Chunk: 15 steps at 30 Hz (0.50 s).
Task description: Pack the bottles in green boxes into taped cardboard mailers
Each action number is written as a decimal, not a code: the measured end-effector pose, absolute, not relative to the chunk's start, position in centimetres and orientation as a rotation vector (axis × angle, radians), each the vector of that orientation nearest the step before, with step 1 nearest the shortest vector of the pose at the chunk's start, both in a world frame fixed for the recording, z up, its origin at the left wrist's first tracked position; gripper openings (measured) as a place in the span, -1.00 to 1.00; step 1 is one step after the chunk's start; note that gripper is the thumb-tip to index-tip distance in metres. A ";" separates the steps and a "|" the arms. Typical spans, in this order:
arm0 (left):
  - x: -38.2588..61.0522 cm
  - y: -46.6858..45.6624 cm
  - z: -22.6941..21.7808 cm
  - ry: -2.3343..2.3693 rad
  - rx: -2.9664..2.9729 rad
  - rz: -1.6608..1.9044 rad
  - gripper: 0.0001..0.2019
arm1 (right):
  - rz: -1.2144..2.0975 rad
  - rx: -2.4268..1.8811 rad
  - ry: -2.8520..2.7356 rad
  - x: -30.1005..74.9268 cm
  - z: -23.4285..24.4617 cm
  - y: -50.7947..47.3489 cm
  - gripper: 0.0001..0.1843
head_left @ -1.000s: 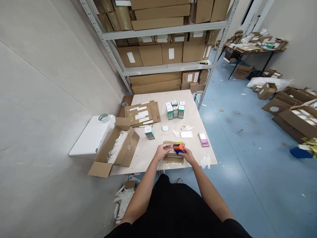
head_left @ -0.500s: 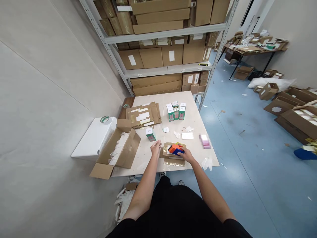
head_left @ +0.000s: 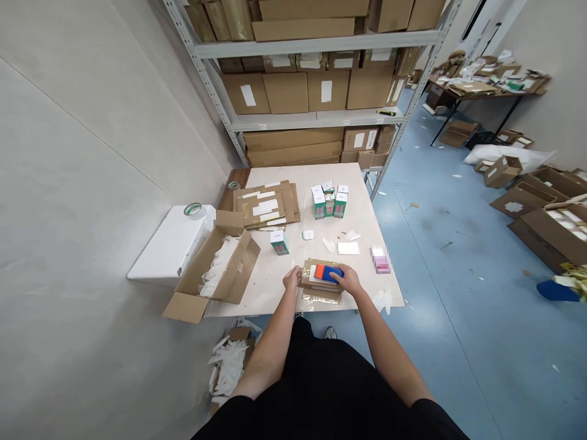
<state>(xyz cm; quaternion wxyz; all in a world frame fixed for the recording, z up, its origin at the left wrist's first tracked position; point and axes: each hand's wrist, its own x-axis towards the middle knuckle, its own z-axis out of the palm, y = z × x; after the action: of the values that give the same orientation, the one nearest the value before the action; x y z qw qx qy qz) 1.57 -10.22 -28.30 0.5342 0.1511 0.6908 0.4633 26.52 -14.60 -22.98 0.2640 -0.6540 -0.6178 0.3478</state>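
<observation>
In the head view, my right hand grips an orange and blue tape dispenser by its blue end. The dispenser lies across the top of a small flat cardboard box near the table's front edge. At the box's left end is my left hand, fingers closed on the edge there. Clear tape glints along the box's front side. A green and white carton stands just beyond my left hand. Further back, several similar cartons stand in a group.
Flattened cardboard is stacked at the back left of the table. An open cardboard box with white filling stands at the left edge. White paper and a pixelated pink item lie right. Shelving rises behind.
My left hand has come down and right onto the box's left end. The dispenser has turned to lie more level over the box in my right hand. The camera view has shifted slightly.
</observation>
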 end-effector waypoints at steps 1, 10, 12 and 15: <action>1.5 -10.2 -28.6 1.649 0.362 1.105 -0.59 | 0.930 -1.774 -1.689 26.4 -23.0 -14.3 -0.57; 1.5 -10.4 -30.5 1.632 0.339 1.066 -0.71 | 0.911 -1.796 -1.784 26.2 -23.2 -12.4 -0.62; 1.6 -10.5 -30.8 1.615 0.360 1.045 -0.74 | 0.915 -1.795 -1.788 26.2 -23.3 -12.4 -0.61; 1.7 -10.7 -31.4 1.482 0.511 0.991 -0.70 | 0.916 -1.787 -1.800 26.1 -23.2 -12.4 -0.60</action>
<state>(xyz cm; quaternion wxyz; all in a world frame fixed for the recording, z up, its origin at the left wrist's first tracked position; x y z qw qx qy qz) 1.72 -10.70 -31.40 0.6000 0.2203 0.6395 0.4273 26.13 -12.41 -23.22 0.2206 -0.6463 -0.6511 0.3311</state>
